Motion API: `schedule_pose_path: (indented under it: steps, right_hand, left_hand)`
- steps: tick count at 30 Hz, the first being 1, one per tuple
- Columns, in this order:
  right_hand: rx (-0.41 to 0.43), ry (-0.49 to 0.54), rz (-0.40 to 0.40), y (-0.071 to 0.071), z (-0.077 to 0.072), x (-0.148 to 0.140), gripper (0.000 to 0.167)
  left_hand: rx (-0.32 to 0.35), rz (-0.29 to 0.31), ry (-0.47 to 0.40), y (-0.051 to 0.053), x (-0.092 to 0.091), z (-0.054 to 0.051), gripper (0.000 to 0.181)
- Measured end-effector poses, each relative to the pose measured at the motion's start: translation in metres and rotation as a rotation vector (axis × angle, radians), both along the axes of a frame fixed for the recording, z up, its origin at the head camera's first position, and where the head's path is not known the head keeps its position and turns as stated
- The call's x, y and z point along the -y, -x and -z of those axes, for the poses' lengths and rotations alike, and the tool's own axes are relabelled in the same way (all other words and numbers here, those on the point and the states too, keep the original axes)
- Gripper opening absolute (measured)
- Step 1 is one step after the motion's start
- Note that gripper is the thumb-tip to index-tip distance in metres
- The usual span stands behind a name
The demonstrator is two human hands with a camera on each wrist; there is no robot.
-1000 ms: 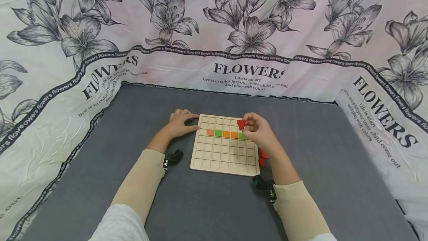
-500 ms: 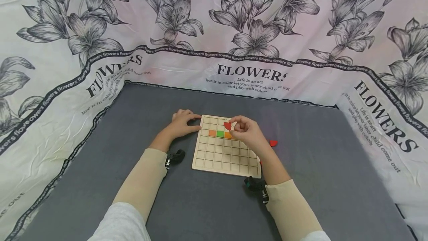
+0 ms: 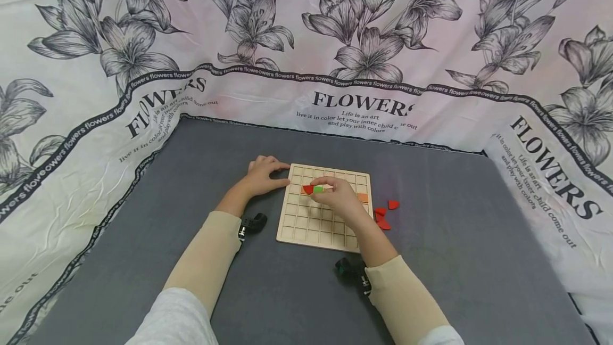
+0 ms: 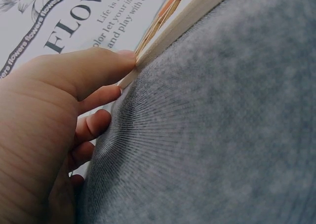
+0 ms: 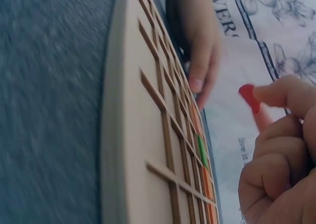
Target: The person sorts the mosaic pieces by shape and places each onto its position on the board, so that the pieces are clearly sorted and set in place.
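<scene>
A pale wooden grid board [image 3: 306,222] lies on the grey table, with a row of orange and green squares in its upper part. My right hand [image 3: 342,198] is over the board, pinching a red piece [image 3: 308,189] between thumb and finger above the row's left end. In the right wrist view the red piece [image 5: 250,96] shows at the fingertips, clear of the board. My left hand [image 3: 261,176] touches the board's left edge with thumb and index finger, the other fingers bent, as the left wrist view of that hand [image 4: 64,100] shows.
Several loose red pieces [image 3: 393,205] lie on the table [image 3: 455,228] just right of the board. A flower-printed cloth [image 3: 258,92] stands along the back and sides. Black wrist devices sit below both hands.
My right hand has moved left across the board with the red piece, uncovering the board's right side and the loose red pieces. My left hand has stayed at the board's edge.
</scene>
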State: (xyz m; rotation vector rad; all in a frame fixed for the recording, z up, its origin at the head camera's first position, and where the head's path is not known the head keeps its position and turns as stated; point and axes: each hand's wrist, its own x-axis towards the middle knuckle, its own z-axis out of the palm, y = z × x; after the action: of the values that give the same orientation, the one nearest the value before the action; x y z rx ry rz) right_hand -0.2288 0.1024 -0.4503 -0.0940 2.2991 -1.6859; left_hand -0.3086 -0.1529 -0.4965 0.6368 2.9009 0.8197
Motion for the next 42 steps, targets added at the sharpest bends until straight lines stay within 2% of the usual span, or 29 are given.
schedule_pose_path:
  steps: [5,9,18,26,35,42]
  right_hand:
    - [0.035,-0.117,0.053,-0.002,0.003,0.013,0.028]
    - [0.055,-0.179,0.053,-0.002,0.008,0.018,0.026]
    - [0.004,-0.234,0.039,-0.007,0.010,0.022,0.026]
    - [-0.026,-0.254,0.029,-0.010,0.010,0.022,0.022]
    - [-0.110,-0.402,0.047,-0.009,0.009,0.023,0.013]
    - [-0.127,-0.430,0.040,-0.010,0.006,0.020,0.015]
  left_hand:
    - [0.001,0.000,-0.002,0.001,0.001,0.001,0.056]
    - [0.001,0.002,-0.008,0.001,0.001,0.002,0.056]
    - [-0.008,0.008,-0.004,0.003,0.002,0.003,0.055]
    - [-0.003,0.001,-0.021,-0.003,0.000,-0.003,0.053]
    - [-0.002,0.003,-0.017,-0.004,-0.001,-0.005,0.053]
    - [-0.006,0.000,-0.004,-0.003,0.000,-0.002,0.054]
